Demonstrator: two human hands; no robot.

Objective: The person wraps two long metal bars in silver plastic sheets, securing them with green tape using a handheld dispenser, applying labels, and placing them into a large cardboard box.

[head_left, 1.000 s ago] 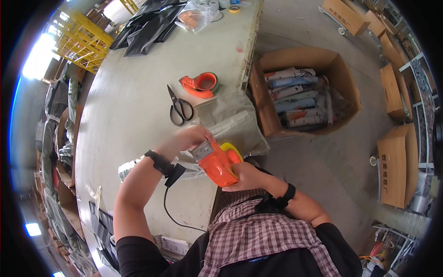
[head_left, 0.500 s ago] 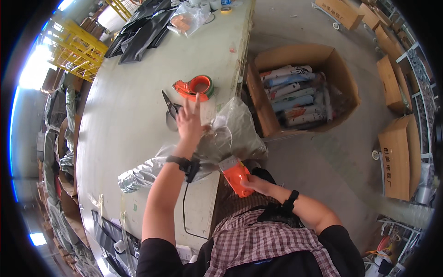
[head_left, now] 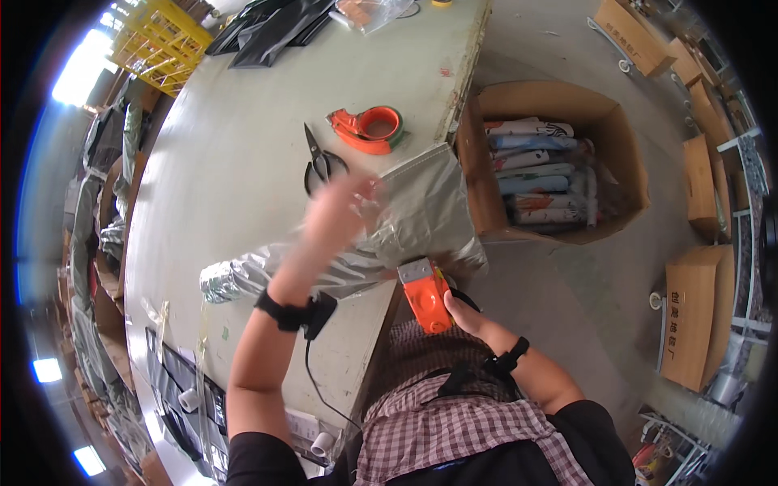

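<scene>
A silver plastic bag [head_left: 425,194], its loose end spread toward the table's right edge, wraps a long roll [head_left: 231,277] lying across the table. Smeared by motion, my left hand [head_left: 344,206] is over the bag near its loose end; its fingers cannot be made out clearly. My right hand [head_left: 466,314] grips an orange tape dispenser [head_left: 426,298], held at the table edge just below the bag, its metal plate toward the bag. Black-handled scissors [head_left: 322,166] lie beyond my left hand. Beside them rests a second orange tape dispenser [head_left: 369,130].
An open cardboard box [head_left: 559,101] with several wrapped printed rolls stands against the table's right side. Black plastic sheets [head_left: 279,32] lie at the far end of the table [head_left: 235,170]. More cartons [head_left: 693,316] on wheeled carts line the right. A yellow metal frame [head_left: 166,49] is far left.
My left hand has drawn back from the dispenser on the table to the bag. The bag's loose end lies flatter. The whole view has shifted; my right hand still holds its dispenser.
</scene>
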